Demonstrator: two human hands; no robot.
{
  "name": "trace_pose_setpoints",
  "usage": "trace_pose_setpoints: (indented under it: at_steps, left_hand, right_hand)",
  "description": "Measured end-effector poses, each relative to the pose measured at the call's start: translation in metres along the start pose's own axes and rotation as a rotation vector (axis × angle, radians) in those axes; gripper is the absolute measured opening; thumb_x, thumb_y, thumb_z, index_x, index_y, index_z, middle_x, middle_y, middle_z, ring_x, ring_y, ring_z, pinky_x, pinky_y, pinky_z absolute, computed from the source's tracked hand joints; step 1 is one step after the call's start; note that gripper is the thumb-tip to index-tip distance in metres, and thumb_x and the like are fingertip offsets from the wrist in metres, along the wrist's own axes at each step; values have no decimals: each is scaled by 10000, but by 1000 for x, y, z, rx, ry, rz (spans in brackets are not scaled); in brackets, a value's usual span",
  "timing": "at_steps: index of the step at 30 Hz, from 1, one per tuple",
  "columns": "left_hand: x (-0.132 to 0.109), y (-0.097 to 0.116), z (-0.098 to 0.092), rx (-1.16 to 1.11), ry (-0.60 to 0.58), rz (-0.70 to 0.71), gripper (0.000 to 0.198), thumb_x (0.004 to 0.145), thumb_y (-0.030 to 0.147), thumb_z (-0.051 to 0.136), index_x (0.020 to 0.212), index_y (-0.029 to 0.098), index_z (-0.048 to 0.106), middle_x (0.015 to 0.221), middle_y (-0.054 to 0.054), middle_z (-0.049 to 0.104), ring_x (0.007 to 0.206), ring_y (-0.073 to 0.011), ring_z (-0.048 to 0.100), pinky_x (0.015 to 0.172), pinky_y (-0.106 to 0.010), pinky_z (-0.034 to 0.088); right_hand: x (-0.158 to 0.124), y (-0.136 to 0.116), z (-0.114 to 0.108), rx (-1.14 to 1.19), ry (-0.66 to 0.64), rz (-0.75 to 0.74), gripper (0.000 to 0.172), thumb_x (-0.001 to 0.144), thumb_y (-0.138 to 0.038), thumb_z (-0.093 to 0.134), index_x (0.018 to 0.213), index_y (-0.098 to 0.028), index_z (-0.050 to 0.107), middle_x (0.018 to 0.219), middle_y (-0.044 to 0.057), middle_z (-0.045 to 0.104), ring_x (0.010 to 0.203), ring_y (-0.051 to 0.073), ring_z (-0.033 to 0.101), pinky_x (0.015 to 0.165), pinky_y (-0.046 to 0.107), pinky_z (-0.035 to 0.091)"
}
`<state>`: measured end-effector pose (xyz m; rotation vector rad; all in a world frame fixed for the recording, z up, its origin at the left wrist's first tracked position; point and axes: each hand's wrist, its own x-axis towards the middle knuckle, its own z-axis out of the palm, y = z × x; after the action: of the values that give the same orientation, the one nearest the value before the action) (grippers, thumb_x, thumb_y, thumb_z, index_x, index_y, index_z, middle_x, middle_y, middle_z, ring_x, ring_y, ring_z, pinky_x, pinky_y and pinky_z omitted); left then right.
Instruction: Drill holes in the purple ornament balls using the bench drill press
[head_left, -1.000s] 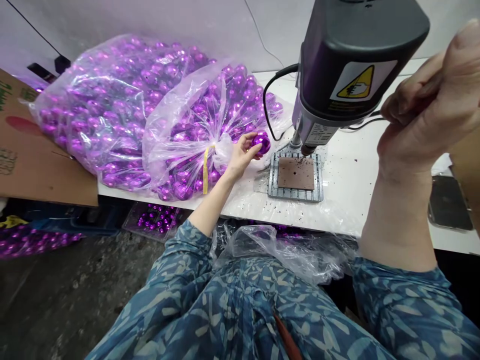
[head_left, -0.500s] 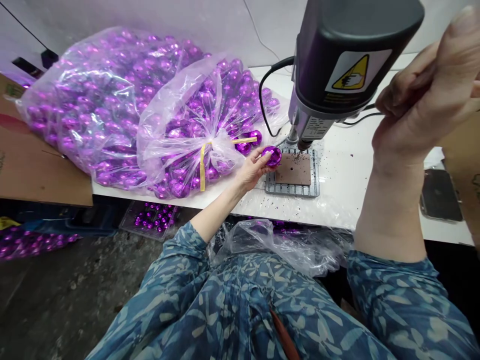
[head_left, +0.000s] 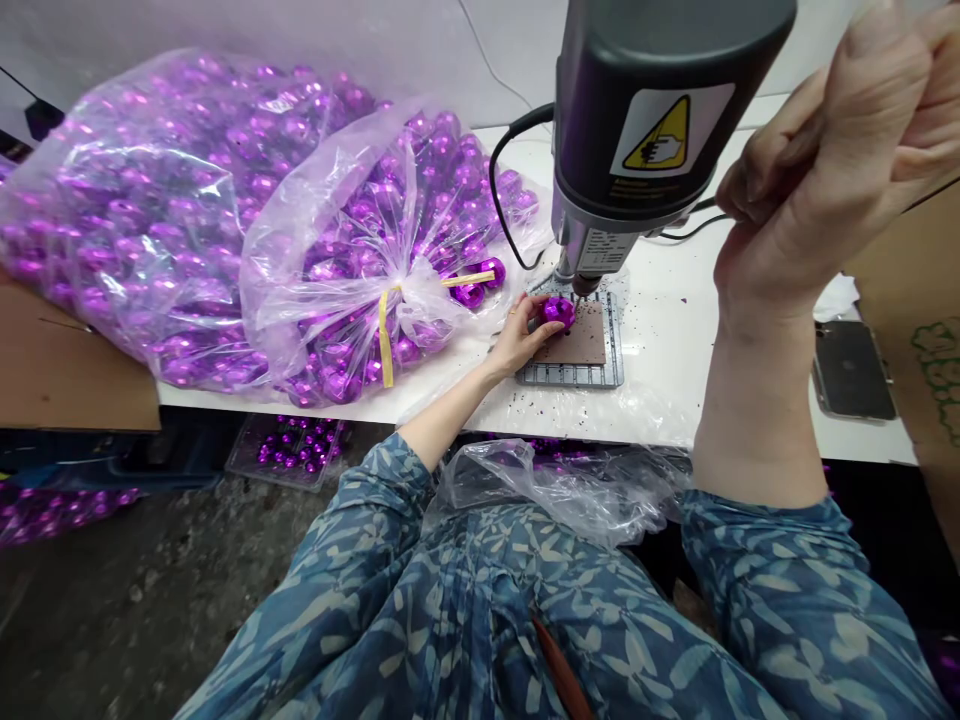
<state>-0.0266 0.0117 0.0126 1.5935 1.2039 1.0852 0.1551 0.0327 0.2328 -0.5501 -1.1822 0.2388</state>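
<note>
Faceted purple ball in left hand over the drill press plate; right-hand hold not verifiable

The left hand (head_left: 519,335) has a narrow grip, thumb on the near side and fingers on the far side, closed on one shiny purple faceted ball (head_left: 559,312). The ball is above the left part of a brown board (head_left: 589,347), just beside the drill chuck (head_left: 586,285). Whether it touches the board cannot be determined. The right hand (head_left: 832,180) is raised beside the drill press (head_left: 667,50), fingers curled; what it holds, if anything, cannot be told.

The board lies on a slotted metal base (head_left: 570,377). Dark specks are scattered over the base and the white tabletop (head_left: 667,310). A warning label (head_left: 658,132) showing a hand is fixed to the machine housing.

Left of the press, a large clear bag of purple balls (head_left: 157,210) rests beside a bag gathered with a yellow tie (head_left: 386,345). Two balls lie near its knot. A phone (head_left: 853,370) is at the right, next to a cardboard box (head_left: 911,290).

Clear plastic sheeting (head_left: 555,490) hangs at the table's front edge. Below, a tray of smaller purple pieces (head_left: 292,447) sits over a stained dark floor (head_left: 180,570). A pale wall (head_left: 420,50) stands behind.
</note>
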Motion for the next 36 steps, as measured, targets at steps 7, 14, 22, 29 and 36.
trace_pose_setpoints:
  at_steps: [7, 14, 22, 29, 36]
  left_hand:
    - [-1, 10, 2, 151, -39, 66, 555, 847, 387, 869, 1344, 252, 661, 1493, -142, 674, 1676, -380, 334, 1356, -619, 293]
    - [-4, 2, 4, 130, -36, 116, 602, 852, 424, 883, 1373, 230, 650, 1476, -158, 683, 1627, -364, 428, 1303, -566, 408]
    - [-7, -5, 16, 127, -44, 251, 608, 892, 417, 860, 1417, 244, 606, 1387, -121, 722, 1308, -312, 686, 1143, -516, 556]
    - [-7, -4, 15, 63, -67, 236, 615, 878, 402, 868, 1406, 235, 601, 1387, -118, 715, 1307, -309, 672, 1156, -514, 539]
    - [-7, -4, 16, 53, -62, 230, 615, 879, 435, 868, 1399, 239, 606, 1368, -116, 718, 1299, -315, 669, 1149, -518, 534]
  right_hand:
    - [0, -5, 3, 92, 3, 4, 682, 792, -731, 554, 688, -180, 165, 458, -84, 189, 364, -8, 220, 405, 212, 84]
    - [0, -8, 1, 154, -5, 27, 664, 767, -683, 616, 698, -200, 167, 442, -109, 231, 357, -9, 261, 405, 209, 93]
    - [2, -8, -2, 194, -40, 27, 699, 760, -635, 690, 682, -211, 140, 432, -112, 245, 347, -16, 296, 377, 199, 117]
    - [2, -4, -1, 174, -42, 21, 742, 774, -673, 672, 694, -205, 102, 433, -109, 226, 344, -14, 269, 365, 199, 106]
    - [-10, -3, -4, 181, 24, -74, 708, 870, -567, 684, 645, -159, 150, 435, -96, 227, 361, -39, 285, 421, 173, 131]
